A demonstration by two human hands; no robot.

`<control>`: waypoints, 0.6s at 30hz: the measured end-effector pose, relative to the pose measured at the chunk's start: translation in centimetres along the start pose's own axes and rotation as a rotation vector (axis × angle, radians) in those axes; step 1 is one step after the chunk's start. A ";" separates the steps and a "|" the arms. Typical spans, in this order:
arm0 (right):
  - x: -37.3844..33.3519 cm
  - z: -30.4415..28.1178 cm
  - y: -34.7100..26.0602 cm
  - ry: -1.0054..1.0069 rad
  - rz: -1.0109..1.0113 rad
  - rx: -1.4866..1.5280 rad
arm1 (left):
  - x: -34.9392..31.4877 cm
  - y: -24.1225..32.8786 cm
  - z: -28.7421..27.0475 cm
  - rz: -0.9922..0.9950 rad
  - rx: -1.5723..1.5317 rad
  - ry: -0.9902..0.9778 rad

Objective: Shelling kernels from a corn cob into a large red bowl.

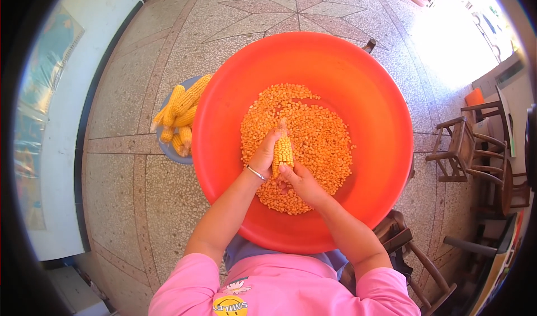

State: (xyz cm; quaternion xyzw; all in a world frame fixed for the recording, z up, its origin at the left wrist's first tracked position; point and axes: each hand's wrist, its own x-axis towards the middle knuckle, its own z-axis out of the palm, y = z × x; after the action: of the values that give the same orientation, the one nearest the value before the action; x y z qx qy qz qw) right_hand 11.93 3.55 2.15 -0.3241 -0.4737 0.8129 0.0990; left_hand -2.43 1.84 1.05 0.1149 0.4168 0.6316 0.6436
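Note:
Both my hands hold one yellow ear of corn above a large red-orange basin. My left hand, with a silver bangle at its wrist, grips the ear along its left side. My right hand closes on its lower end, the thumb pressed against the kernels. Beneath them, loose corn kernels cover the middle of the basin's bottom. The fingers under the ear are partly hidden.
Left of the basin, a blue-grey bowl holds several whole ears of corn. Wooden chairs stand at the right, and another wooden chair is close by at the lower right. The floor is speckled stone.

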 end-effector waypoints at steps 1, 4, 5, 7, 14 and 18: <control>0.1 -0.1 0.1 -0.006 0.003 -0.003 | 0.0 0.0 0.0 0.000 -0.023 0.008; 0.1 -0.2 0.2 -0.034 -0.017 0.003 | 0.0 0.2 -0.1 -0.020 -0.015 -0.012; 0.0 -0.1 0.1 -0.035 -0.016 0.001 | 0.0 0.3 -0.1 -0.019 -0.016 -0.011; -0.2 0.1 -0.2 -0.046 -0.024 0.009 | -0.1 0.5 -0.1 -0.059 -0.029 -0.024; -0.1 -0.1 -0.5 -0.078 0.042 0.061 | -0.3 0.8 0.1 -0.065 -0.045 -0.034; 0.1 0.1 0.1 0.063 -0.010 -0.065 | -0.5 0.3 0.7 0.137 0.334 0.036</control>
State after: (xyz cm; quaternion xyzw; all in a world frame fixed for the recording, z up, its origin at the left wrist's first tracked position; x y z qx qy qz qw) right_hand 11.80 3.51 2.07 -0.3503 -0.4982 0.7858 0.1074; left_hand -2.09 1.74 1.86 0.2370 0.5186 0.5978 0.5635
